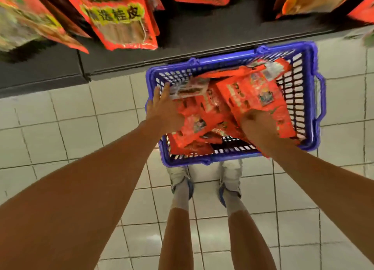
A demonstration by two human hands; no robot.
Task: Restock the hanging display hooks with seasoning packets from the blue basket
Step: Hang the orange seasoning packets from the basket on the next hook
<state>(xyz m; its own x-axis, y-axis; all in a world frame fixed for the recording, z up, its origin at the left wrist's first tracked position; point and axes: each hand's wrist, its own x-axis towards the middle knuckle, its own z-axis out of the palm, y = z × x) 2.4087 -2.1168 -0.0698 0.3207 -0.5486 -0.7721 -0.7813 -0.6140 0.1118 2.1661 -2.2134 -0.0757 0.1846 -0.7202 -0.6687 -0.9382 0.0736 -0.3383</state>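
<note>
Nearest the camera, two bare forearms reach down and forward into the blue basket (311, 53), which sits on the tiled floor (60, 128) just ahead of the person's shoes (180, 178). The right hand (257, 124) is deep in the heap, knuckles up and fingers curled under, gripping what looks like the near end of a long red packet (255, 95); motion blur makes the exact hold hard to read. That packet's long axis runs from the right hand up and away toward the basket's far right corner. The left hand (162, 106) lies with fingers straight, fingertips at the basket's left rim and touching a clear-windowed packet (190, 87). The right hand is therefore the nearer to a lift. Beyond the basket stands a dark shelf base (202, 39), and above it the hanging seasoning packets (121, 23), up and to the left of both hands.
</note>
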